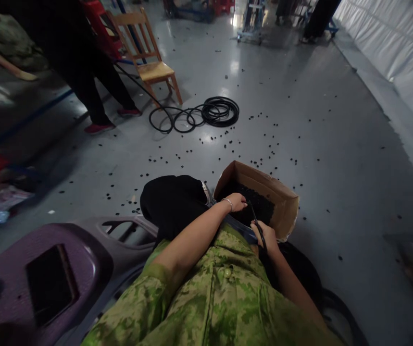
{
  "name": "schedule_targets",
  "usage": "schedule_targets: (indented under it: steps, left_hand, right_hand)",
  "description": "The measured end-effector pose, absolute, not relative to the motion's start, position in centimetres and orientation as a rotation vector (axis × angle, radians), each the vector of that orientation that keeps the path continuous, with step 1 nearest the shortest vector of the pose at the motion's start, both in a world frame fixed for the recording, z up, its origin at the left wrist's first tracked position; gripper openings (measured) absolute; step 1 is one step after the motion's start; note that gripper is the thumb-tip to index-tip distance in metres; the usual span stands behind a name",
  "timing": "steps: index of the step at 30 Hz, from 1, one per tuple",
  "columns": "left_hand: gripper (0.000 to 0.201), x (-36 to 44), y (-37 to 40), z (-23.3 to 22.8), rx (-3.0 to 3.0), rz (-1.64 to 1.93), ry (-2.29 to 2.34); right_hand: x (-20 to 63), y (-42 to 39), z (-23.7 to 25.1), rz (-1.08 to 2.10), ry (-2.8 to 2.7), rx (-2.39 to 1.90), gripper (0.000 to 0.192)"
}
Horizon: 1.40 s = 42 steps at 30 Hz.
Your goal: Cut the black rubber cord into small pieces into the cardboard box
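Observation:
My left hand [235, 202], with a bracelet at the wrist, is over the open cardboard box [281, 204]. Its fingertips are pinched together; whatever they hold is too small and dark to make out. Close beside it, my right hand [267, 235] is closed around a slim dark tool that looks like scissors [257, 225]. The tool's tip points up and left toward my left fingertips. Below both hands, many small black pieces [264, 204] fill the bottom of the box, which sits at my lap.
Small black rings [230, 142] are scattered over the grey floor. Ahead lie a coiled black hose [220, 111] and a wooden chair [155, 70], with a person in dark trousers [98, 91] standing nearby. At my left, a purple stool [7, 259] bears a dark phone-like slab [50, 283].

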<state>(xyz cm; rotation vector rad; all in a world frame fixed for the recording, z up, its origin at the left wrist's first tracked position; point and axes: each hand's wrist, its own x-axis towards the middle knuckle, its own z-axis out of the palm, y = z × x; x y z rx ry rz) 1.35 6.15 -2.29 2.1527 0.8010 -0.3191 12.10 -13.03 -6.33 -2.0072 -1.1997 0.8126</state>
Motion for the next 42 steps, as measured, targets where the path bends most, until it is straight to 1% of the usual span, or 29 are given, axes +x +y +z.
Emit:
schedule_targets:
  steps: [4, 6, 8, 11, 14, 25, 31, 42]
  left_hand:
    - [0.026, 1.3, 6.0, -2.1, 2.094, -0.323, 0.816]
    - [0.028, 1.3, 5.9, -1.9, 2.054, -0.317, 0.813]
    - [0.028, 1.3, 5.7, -1.7, 2.006, -0.302, 0.801]
    - [0.027, 1.3, 5.4, -1.4, 1.923, -0.274, 0.777]
    - [0.026, 1.4, 5.2, -1.3, 1.859, -0.243, 0.753]
    - [0.028, 1.2, 5.2, -1.5, 1.83, -0.121, 0.648]
    - [0.026, 1.2, 5.1, -0.8, 1.861, -0.044, 0.542]
    - [0.027, 0.8, 4.9, 0.5, 1.791, 0.047, 0.417]
  right_hand:
    - [12.1, -13.4, -6.6, 1.029, -1.0, -2.002, 0.056]
    - [12.2, -13.5, -6.3, 1.061, -0.996, -1.984, 0.057]
    - [12.3, -13.5, -5.9, 1.017, -1.085, -1.993, 0.053]
    - [12.4, -13.3, -5.1, 0.857, -1.265, -2.046, 0.045]
    - [12.3, -12.9, -4.7, 0.735, -1.343, -2.094, 0.043]
    - [12.3, -11.9, -4.1, 0.699, -1.33, -2.014, 0.047]
    - [12.3, -11.4, -2.8, 0.567, -1.353, -2.024, 0.05]
    - [12.6, -11.8, -0.8, 0.462, -1.432, -2.054, 0.047]
